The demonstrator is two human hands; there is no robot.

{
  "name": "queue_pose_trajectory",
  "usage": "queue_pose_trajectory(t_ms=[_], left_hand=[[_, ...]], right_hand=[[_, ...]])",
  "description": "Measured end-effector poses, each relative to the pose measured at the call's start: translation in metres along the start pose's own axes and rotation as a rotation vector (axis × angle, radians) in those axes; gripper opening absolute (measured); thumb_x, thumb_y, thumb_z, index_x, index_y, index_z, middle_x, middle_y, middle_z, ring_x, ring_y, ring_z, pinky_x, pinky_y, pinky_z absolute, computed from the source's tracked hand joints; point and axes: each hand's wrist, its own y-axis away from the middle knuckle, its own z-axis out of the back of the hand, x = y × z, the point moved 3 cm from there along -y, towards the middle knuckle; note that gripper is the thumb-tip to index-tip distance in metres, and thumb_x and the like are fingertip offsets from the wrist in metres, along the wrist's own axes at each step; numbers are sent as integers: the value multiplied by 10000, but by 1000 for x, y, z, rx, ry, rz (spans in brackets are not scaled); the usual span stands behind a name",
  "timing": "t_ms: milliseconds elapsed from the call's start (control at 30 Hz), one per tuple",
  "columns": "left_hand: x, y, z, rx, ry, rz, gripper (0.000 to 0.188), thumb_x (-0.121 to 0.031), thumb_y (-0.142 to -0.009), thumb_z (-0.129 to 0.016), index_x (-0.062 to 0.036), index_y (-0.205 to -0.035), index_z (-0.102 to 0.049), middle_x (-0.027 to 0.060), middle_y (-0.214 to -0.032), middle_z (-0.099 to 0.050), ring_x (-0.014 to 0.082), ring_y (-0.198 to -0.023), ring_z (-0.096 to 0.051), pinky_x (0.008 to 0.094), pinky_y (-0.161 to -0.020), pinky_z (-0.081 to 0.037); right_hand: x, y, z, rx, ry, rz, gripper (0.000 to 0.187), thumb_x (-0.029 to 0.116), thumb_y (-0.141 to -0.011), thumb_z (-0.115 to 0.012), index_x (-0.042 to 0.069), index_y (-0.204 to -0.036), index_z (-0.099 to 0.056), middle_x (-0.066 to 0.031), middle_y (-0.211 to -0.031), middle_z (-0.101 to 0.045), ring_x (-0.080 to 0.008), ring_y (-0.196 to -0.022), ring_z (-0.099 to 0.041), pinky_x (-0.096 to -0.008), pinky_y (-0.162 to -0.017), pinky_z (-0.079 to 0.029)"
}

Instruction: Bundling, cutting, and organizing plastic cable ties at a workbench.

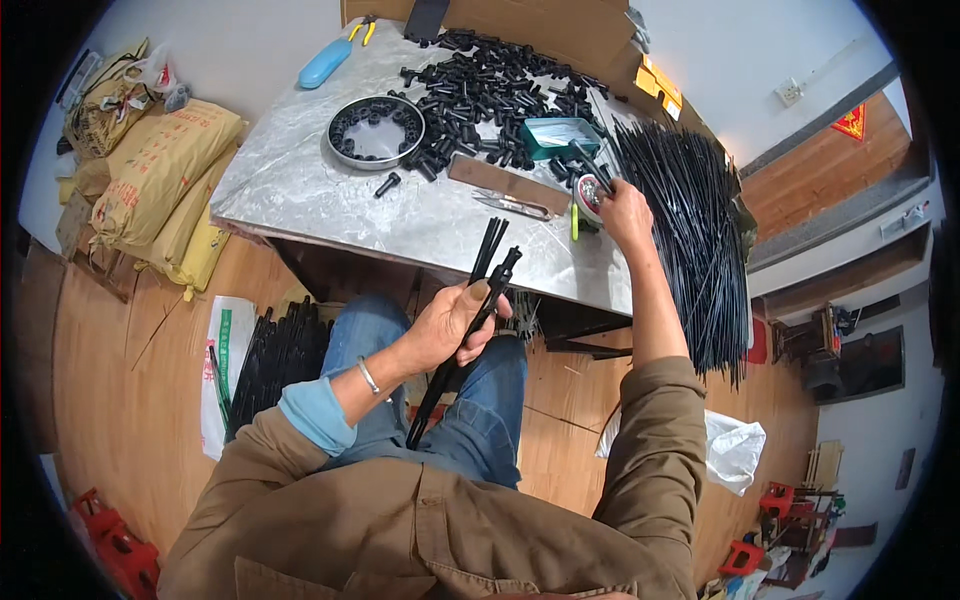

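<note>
My left hand [450, 325] is closed around a few slim black rods [432, 398], held upright over my lap, with their upper ends sticking out past the fingers. One rod has a stepped, thicker top. At the table's front right, my right hand [627, 215] grips a dark stick-like piece [598, 170] that points up and to the left. Directly beside those fingers is a small round tin [588, 198] with a pale, speckled inside. Scissors [512, 205] and a green-handled tool [575, 222] lie to the left of the right hand.
Black bolt-like parts [480, 95] cover the table's back, near a round tray [375, 160] and a teal box [560, 137]. A brown bar [505, 185] lies in front. Long black rods [690, 230] overhang the right edge. Yellow sacks [165, 175] stand left; black pieces [285, 350] are beside my leg.
</note>
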Motion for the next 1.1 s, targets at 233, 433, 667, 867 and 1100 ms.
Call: queue_pose_trajectory(t_ms=[233, 433, 667, 867, 1100], left_hand=[[5, -12, 18, -14, 35, 23, 690, -630, -922, -329, 32, -991, -509, 9, -529, -413, 76, -412, -403, 221, -393, -350], [8, -14, 18, 5, 81, 40, 657, -599, -940, -325, 30, -1007, -500, 9, -546, -413, 76, -420, -402, 219, -402, -346], [8, -6, 21, -99, 113, 49, 598, -569, -947, -376, 15, -997, -495, 17, -521, -399, 101, -380, -380, 251, -370, -340], [7, -11, 6, -53, 65, -2, 620, -579, -951, -351, 24, -1005, -483, 22, -522, -392, 101, -379, -381, 248, -369, -351], [5, 5, -2, -112, 17, -44, 595, -558, -964, -340, 16, -1016, -487, 13, -531, -380, 98, -387, -379, 248, -375, -353]], right_hand=[[3, -30, -25, 129, 155, 51, 272, 305, -810, -632, 56, -915, -665, -213, -921, -659, -395, -893, -629, -478, -770, -492], [3, -27, -23, 91, 160, 64, 230, 253, -800, -605, 44, -877, -661, -206, -888, -662, -393, -866, -631, -473, -759, -494], [8, -34, -20, 81, 100, -10, 243, 240, -792, -603, 92, -969, -678, -191, -931, -667, -375, -910, -632, -462, -791, -495], [-4, -30, -5, 56, 59, -4, 235, 259, -801, -620, 91, -952, -682, -188, -917, -668, -367, -897, -636, -465, -780, -498], [3, -28, 0, -2, 37, -37, 262, 294, -812, -616, 62, -912, -684, -187, -903, -672, -376, -861, -643, -467, -761, -497]])
